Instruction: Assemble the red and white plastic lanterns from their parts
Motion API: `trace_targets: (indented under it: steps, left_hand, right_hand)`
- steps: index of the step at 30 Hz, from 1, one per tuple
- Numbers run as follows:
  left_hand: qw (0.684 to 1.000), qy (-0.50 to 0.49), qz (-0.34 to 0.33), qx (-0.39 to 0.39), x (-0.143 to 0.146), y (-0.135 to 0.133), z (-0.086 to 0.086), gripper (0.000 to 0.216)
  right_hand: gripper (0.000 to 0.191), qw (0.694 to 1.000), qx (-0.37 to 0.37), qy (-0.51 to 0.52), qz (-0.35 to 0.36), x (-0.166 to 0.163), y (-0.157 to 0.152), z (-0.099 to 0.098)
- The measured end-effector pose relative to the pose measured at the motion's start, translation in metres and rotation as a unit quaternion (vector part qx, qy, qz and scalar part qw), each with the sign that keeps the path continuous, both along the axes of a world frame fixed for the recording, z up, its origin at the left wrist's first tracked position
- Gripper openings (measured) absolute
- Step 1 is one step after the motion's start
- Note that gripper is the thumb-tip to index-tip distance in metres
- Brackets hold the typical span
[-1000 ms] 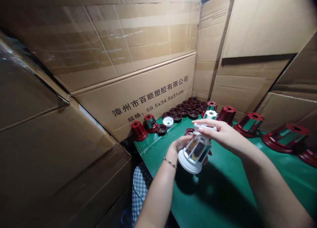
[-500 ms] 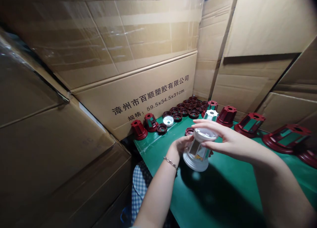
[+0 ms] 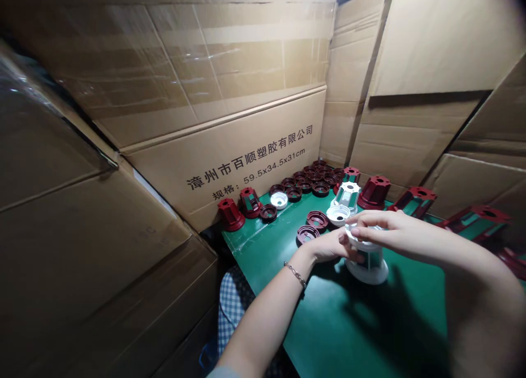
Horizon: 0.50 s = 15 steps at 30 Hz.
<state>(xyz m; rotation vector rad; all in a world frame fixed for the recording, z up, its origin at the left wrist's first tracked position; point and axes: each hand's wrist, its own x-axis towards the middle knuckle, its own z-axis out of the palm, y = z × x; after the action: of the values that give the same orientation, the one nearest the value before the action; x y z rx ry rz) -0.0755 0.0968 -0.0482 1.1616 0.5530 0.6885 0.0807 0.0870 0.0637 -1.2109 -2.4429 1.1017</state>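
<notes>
White lantern (image 3: 367,257) had come down from mid-air onto the green table (image 3: 329,323), right of centre. Left hand (image 3: 329,245) gripped its side; right hand (image 3: 384,233) pinched the cap on top. Cap looked nearly seated. Red lanterns (image 3: 375,190) and red caps (image 3: 312,181) behind waited.

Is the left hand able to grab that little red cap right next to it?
Probably yes. The red cap lies open on the green table just beside the left hand, nothing between them. But that hand is touching the white lantern, so it must let go first.
</notes>
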Motion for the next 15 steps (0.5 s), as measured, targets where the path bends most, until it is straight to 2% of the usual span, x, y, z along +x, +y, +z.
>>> trace_targets:
  steps: [3, 6, 9, 11, 15]
  left_hand:
    - [0.999, 0.033, -0.001, 0.006, 0.002, -0.002, 0.005, 0.061]
    - [0.999, 0.035, 0.003, 0.010, 0.002, -0.003, 0.007, 0.059]
    - [1.000, 0.008, 0.005, 0.013, 0.003, -0.003, 0.003, 0.065]
    - [1.000, -0.001, 0.014, 0.018, 0.004, -0.002, 0.000, 0.070]
    - [0.999, 0.020, 0.009, 0.025, 0.006, -0.003, -0.001, 0.076]
  right_hand:
    - [0.045, 0.998, 0.015, -0.048, -0.045, -0.006, -0.003, 0.003]
    - [0.035, 0.990, 0.075, -0.075, -0.088, -0.012, -0.002, 0.000]
    - [0.030, 0.967, 0.164, -0.111, -0.162, -0.017, 0.004, -0.007]
    - [0.033, 0.954, 0.184, -0.140, -0.192, -0.019, 0.011, -0.013]
    - [0.025, 0.966, 0.132, -0.172, -0.138, -0.022, 0.018, -0.024]
